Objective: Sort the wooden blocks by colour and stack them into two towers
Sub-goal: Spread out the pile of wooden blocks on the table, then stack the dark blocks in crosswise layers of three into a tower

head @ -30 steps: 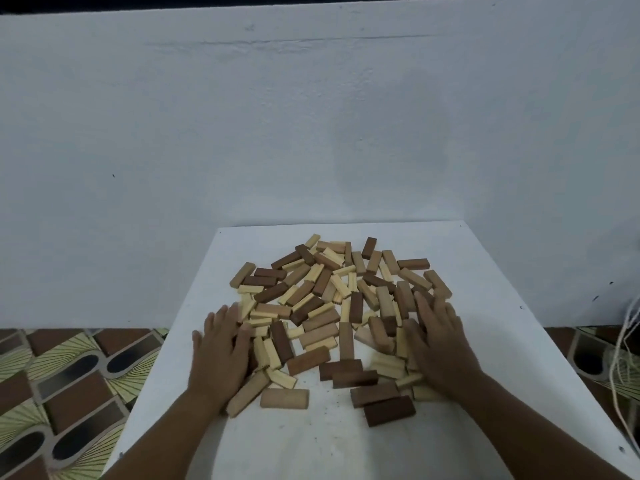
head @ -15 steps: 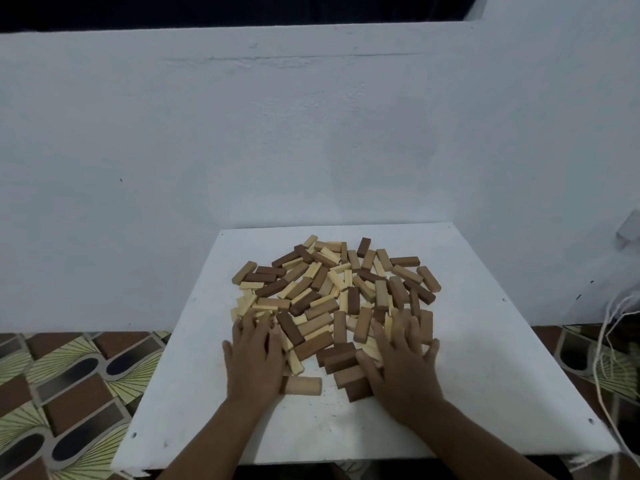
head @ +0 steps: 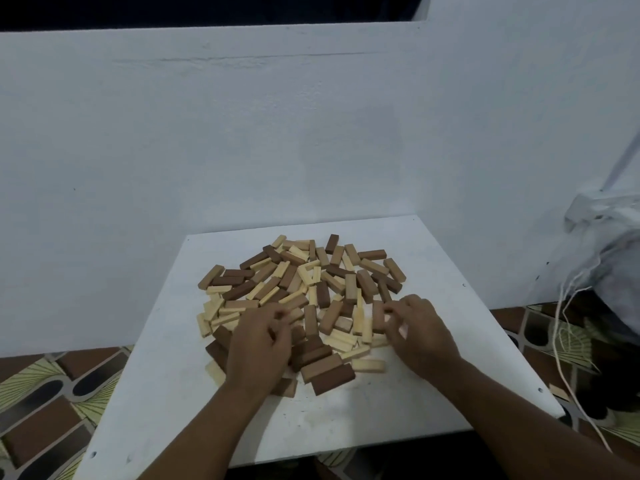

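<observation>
fingers that lay flat a moment ago now curl: the right hand point(head: 417, 327) pinches a brown block point(head: 378, 316), the left hand point(head: 259, 344) grips among the mixed pile point(head: 301, 282) on the white board point(head: 433, 393). spreading is giving way to picking; no towers yet.

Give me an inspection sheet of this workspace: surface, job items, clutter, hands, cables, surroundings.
Surface: white table, scuffed, small holes near its edges.
Job's things: pile of wooden blocks, light, mid-brown and dark mixed, lying flat; no tower begun.
Clutter: nothing seen on the table.
Hands: left hand and right hand on the pile's near edge, fingers curled among blocks; grip unclear.
Cables: white cords hang at the right.
Surroundings: white wall; patterned floor tiles; pale bag at right.
</observation>
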The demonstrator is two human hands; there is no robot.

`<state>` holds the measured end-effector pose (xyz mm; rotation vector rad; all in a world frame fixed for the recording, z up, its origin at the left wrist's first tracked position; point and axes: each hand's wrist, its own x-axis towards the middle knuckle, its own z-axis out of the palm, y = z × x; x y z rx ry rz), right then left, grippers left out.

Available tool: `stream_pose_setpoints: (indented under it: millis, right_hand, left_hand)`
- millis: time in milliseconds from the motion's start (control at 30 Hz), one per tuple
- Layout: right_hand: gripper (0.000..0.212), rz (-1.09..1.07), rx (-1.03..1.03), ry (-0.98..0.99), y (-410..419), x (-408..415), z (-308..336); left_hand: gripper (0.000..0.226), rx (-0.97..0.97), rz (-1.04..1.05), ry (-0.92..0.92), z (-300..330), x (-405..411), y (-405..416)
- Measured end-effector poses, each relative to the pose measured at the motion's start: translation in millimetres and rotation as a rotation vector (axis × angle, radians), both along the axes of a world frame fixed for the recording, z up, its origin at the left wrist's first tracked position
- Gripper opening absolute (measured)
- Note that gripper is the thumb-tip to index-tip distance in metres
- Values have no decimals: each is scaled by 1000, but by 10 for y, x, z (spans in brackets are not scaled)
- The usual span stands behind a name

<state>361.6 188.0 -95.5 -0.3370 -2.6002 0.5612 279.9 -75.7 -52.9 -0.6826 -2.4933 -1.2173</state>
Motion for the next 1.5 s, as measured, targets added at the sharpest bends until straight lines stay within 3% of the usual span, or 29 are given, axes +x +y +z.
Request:
stream_pose_setpoints:
  millis: [133, 233, 367, 500, 600, 733, 833, 933, 1067, 1300, 1500]
  right_hand:
    - [10, -2, 45, -72, 236, 39, -87]
    - [10, 17, 61, 5, 446, 159, -114]
    - [15, 2, 39, -33, 703, 269, -92]
    - [19, 0, 21, -32, 838, 350, -195]
    - [26, -17, 7, 0, 819, 379, -257]
    - [36, -14, 16, -22, 809, 370, -264]
    - [38, 4, 35, -32, 821, 396, -247]
    - [38, 17, 88, -57, 793, 390, -221]
    - [35, 34, 199, -72, 752, 371, -200]
    - [15, -13, 38, 54, 804, 418, -263]
    - [17, -60, -36, 132, 826, 417, -294]
  left_hand:
    - [13, -149, -178, 33, -50, -45, 506]
    - [18, -249, -194, 38, -146, -21, 879]
    - [29, -428, -249, 57, -160, 67, 1355]
    - [39, -529, -276, -51, -242, 54, 1682]
    - [34, -568, -286, -13, -278, 116, 1826]
    - [43, -477, -437, -94, -259, 244, 1882]
    - [37, -356, -294, -107, -295, 186, 1745]
    - [19, -432, -154, 0, -334, 91, 1580]
    - [9, -494, -219, 65, -299, 63, 1561]
    - [18, -523, -319, 151, -278, 183, 1869]
    - [14, -320, -456, 55, -369, 231, 2078]
